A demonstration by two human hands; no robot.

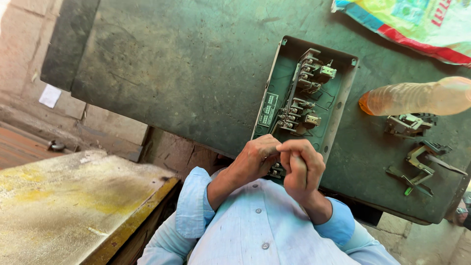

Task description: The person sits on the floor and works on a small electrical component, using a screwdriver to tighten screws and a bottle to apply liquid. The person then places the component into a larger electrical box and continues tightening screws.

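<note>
Nearest us, our left hand [252, 159] and right hand [301, 169] meet, fingers curled tight; what they pinch, we cannot tell. Just beyond the fingertips lies the open green metal switch box [338, 103]. A small part could slip and drop.

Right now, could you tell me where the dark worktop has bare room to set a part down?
The worktop is bare left of the open switch box. It is crowded right of the box, with the orange bottle and loose metal parts.
</note>
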